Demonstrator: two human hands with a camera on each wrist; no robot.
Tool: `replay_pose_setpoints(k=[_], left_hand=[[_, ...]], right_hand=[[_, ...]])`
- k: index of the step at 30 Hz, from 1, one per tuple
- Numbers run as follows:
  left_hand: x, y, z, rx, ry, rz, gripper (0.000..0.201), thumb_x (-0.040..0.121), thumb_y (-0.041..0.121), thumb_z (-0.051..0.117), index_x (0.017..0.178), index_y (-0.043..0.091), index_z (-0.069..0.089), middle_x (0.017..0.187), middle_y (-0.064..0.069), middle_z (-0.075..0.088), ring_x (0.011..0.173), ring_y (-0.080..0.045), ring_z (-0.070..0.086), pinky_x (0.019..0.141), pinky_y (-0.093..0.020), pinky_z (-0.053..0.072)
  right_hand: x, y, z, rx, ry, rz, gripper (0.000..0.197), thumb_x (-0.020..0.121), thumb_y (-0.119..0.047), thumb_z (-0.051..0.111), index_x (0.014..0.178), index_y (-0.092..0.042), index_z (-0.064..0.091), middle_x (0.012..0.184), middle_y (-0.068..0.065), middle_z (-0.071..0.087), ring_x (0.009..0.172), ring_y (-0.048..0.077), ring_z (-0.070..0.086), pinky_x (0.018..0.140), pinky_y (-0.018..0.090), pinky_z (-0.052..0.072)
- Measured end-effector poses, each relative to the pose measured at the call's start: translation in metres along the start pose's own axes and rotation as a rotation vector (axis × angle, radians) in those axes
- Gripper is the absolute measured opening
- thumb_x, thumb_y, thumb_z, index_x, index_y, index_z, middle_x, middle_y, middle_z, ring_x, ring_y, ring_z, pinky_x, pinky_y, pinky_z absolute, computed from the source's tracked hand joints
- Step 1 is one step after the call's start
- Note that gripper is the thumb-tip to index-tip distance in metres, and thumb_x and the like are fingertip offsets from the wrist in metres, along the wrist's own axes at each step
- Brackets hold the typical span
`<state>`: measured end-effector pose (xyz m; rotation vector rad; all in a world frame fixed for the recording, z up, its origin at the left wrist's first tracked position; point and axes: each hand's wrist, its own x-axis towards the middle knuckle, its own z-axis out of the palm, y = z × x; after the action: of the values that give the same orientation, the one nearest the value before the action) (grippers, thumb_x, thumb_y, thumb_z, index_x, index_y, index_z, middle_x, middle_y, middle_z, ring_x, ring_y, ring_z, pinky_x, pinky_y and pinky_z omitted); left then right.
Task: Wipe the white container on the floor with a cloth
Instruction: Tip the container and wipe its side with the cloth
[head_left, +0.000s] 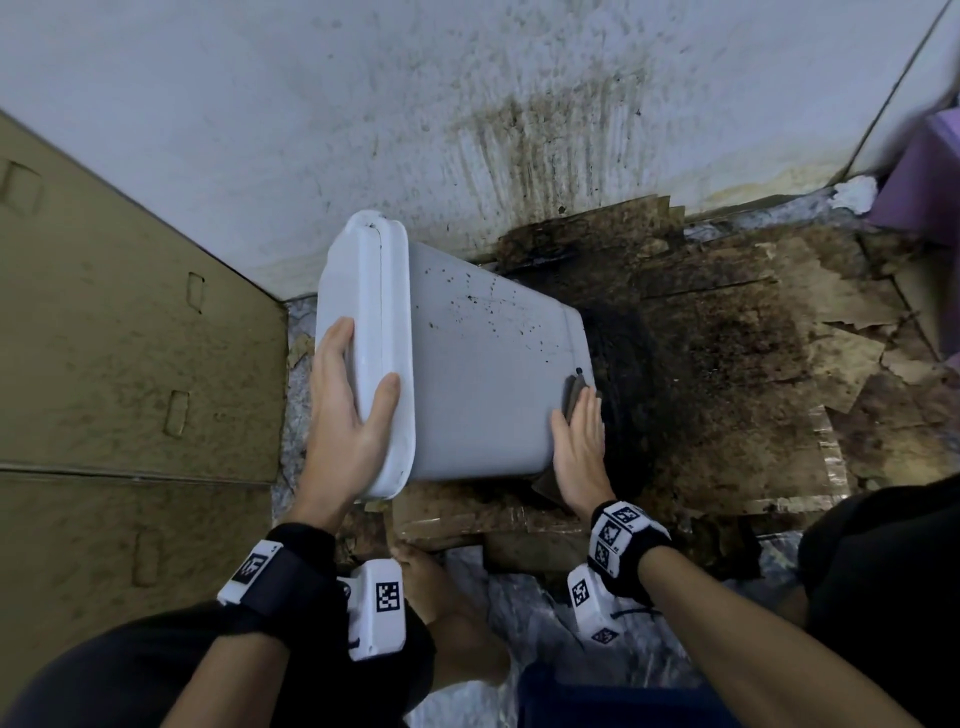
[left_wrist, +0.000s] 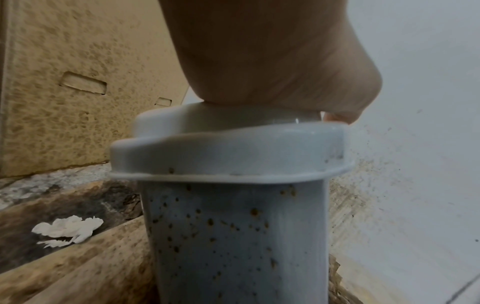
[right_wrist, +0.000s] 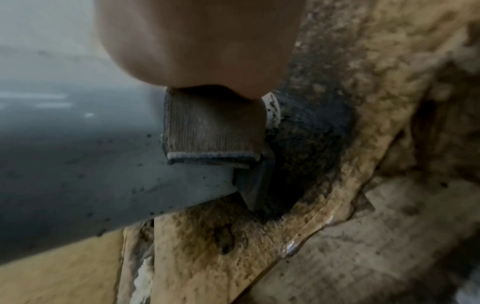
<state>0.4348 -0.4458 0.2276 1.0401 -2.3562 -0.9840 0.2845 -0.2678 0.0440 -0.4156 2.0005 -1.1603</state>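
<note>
A white lidded container (head_left: 483, 374) is tipped on its side over stained cardboard, its wall speckled with dark spots (left_wrist: 233, 236). My left hand (head_left: 348, 410) grips the lid end, thumb on the wall side and fingers over the lid top (left_wrist: 233, 123). My right hand (head_left: 579, 441) lies flat with straight fingers against the container's bottom end, pressing a folded brown-grey cloth (head_left: 574, 392) onto it. In the right wrist view the cloth (right_wrist: 210, 131) sits under my palm at the container's bottom corner (right_wrist: 116, 174).
A speckled cardboard box (head_left: 119, 338) stands to the left. The dirty white wall (head_left: 467, 119) is right behind. Torn, dark-stained cardboard (head_left: 727, 332) covers the floor to the right, with a crumpled white tissue (head_left: 854, 195) and a purple object (head_left: 924, 182) at the far right. My knees are below.
</note>
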Motion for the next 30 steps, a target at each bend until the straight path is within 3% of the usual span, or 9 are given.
replay_pose_setpoints(k=[4, 8, 12, 15, 19, 23, 28, 30], left_hand=[[0.0, -0.001, -0.001, 0.017, -0.001, -0.003, 0.078, 0.099, 0.053, 0.047, 0.163, 0.013, 0.025, 0.168, -0.001, 0.026, 0.158, -0.021, 0.026, 0.129, -0.053, 0.024], [0.0, 0.0, -0.001, 0.039, 0.002, 0.005, 0.08, 0.099, 0.056, 0.046, 0.163, 0.013, 0.024, 0.169, -0.003, 0.026, 0.158, -0.021, 0.024, 0.129, -0.053, 0.024], [-0.001, -0.001, -0.001, 0.041, -0.011, -0.01, 0.081, 0.099, 0.058, 0.044, 0.164, 0.015, 0.022, 0.17, -0.001, 0.023, 0.159, -0.018, 0.023, 0.129, -0.05, 0.024], [-0.002, -0.003, -0.002, 0.027, -0.005, -0.014, 0.082, 0.099, 0.059, 0.044, 0.164, 0.015, 0.022, 0.17, -0.001, 0.024, 0.159, -0.019, 0.023, 0.129, -0.052, 0.024], [-0.001, -0.001, 0.001, 0.016, -0.002, -0.009, 0.081, 0.099, 0.057, 0.046, 0.164, 0.014, 0.024, 0.169, 0.0, 0.025, 0.159, -0.019, 0.024, 0.129, -0.053, 0.024], [0.001, 0.004, 0.005, 0.052, 0.003, 0.028, 0.078, 0.099, 0.054, 0.047, 0.162, 0.012, 0.028, 0.168, -0.003, 0.028, 0.158, -0.018, 0.024, 0.129, -0.051, 0.022], [0.001, 0.001, 0.003, 0.048, 0.002, 0.014, 0.079, 0.099, 0.055, 0.045, 0.163, 0.013, 0.026, 0.169, -0.002, 0.027, 0.158, -0.018, 0.022, 0.129, -0.051, 0.022], [0.001, 0.0, 0.002, 0.036, -0.002, 0.0, 0.08, 0.099, 0.056, 0.044, 0.163, 0.013, 0.025, 0.169, -0.002, 0.026, 0.159, -0.018, 0.022, 0.129, -0.051, 0.022]], right_hand=[[-0.014, -0.024, 0.013, -0.021, 0.014, -0.046, 0.071, 0.11, -0.045, 0.021, 0.161, -0.011, -0.013, 0.169, 0.001, -0.023, 0.155, 0.011, -0.023, 0.127, 0.037, -0.014], [-0.049, -0.08, 0.041, -0.066, 0.017, -0.304, 0.08, 0.098, -0.061, 0.009, 0.162, -0.017, -0.01, 0.169, -0.005, -0.02, 0.154, 0.003, -0.022, 0.125, 0.03, -0.016], [-0.068, -0.108, 0.05, -0.111, -0.041, -0.48, 0.071, 0.104, -0.055, 0.011, 0.163, -0.022, -0.01, 0.17, -0.009, -0.019, 0.154, 0.001, -0.019, 0.123, 0.023, -0.016], [-0.053, -0.083, 0.038, -0.165, -0.022, -0.567, 0.061, 0.11, -0.04, 0.02, 0.164, -0.021, 0.001, 0.172, -0.011, -0.008, 0.157, 0.002, -0.008, 0.127, 0.027, -0.004], [-0.017, -0.024, 0.02, 0.015, 0.096, -0.361, 0.054, 0.112, -0.032, 0.021, 0.164, -0.022, 0.01, 0.171, -0.014, 0.0, 0.156, -0.001, -0.001, 0.13, 0.04, 0.006], [0.006, 0.015, 0.005, 0.074, 0.124, -0.191, 0.052, 0.113, -0.029, 0.019, 0.163, -0.021, 0.006, 0.169, -0.014, -0.005, 0.154, -0.006, -0.006, 0.129, 0.037, 0.002], [0.008, 0.006, 0.012, 0.142, 0.161, -0.061, 0.053, 0.113, -0.025, 0.021, 0.163, -0.015, 0.004, 0.164, -0.017, -0.004, 0.157, 0.005, -0.006, 0.129, 0.035, -0.002], [0.001, -0.007, 0.022, 0.184, 0.177, -0.055, 0.055, 0.113, -0.03, 0.021, 0.163, -0.015, 0.004, 0.164, -0.017, -0.005, 0.157, 0.004, -0.007, 0.129, 0.036, -0.002]])
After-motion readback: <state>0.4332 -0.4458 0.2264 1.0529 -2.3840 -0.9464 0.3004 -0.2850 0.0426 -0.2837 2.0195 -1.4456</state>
